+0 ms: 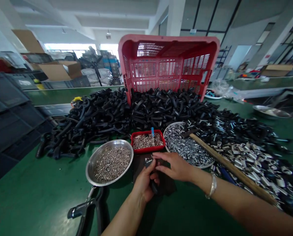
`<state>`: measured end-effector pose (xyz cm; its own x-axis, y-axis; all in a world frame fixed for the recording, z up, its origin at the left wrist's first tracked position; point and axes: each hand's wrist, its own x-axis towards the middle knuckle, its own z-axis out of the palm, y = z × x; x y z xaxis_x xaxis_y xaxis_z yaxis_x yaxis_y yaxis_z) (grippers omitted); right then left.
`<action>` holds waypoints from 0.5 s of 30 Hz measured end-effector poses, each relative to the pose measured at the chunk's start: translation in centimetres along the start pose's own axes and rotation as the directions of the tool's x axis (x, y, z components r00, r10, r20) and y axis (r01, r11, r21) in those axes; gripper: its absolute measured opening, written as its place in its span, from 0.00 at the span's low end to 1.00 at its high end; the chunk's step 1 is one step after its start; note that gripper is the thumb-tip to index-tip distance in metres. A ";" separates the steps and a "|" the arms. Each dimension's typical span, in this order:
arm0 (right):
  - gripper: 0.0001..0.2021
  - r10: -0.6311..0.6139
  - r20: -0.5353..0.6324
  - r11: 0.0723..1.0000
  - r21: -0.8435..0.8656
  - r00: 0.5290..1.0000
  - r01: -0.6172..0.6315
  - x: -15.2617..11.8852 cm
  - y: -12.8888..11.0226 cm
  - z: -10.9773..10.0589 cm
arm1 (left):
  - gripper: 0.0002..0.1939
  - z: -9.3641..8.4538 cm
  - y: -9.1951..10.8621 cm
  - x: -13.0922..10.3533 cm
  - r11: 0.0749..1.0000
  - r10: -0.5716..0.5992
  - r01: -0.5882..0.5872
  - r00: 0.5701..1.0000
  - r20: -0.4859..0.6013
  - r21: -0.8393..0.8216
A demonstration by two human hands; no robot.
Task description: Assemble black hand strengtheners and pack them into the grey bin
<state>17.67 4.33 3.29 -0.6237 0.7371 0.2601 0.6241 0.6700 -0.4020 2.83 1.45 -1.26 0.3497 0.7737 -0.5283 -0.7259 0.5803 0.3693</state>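
My left hand (144, 185) is wrapped around a black plastic handle part (154, 187), held over a dark mat (169, 188). At the part's upper end, the fingertips of my right hand (174, 166) come together with the thumb; whatever small piece they pinch is too hidden to name. Just beyond my hands sits a red tray (146, 150) of small metal pins, with a blue-handled screwdriver (152, 131) standing in it. A steel bowl (88, 175) of small metal pieces, with a few rings on top, is left of my hands.
A spring hand grip (87, 206) lies front left. Behind are heaps of black handles (107, 114) and a tipped red crate (166, 38). At right, a hammer (225, 164) rests across a white plate (205, 166) of metal parts, beside piled springs (249, 157).
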 end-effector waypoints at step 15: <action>0.09 0.508 -0.147 0.540 -0.713 0.849 -0.447 -5.7 16.2 -12.7 | 0.15 -0.4 0.4 -0.3 0.994 -0.043 0.054 0.992 0.121 -0.091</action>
<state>37.33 12.13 6.38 -0.1429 0.9790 0.1452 0.9515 0.0956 0.2923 2.22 1.38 -1.27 0.4496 0.7734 -0.4468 -0.7569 0.5955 0.2693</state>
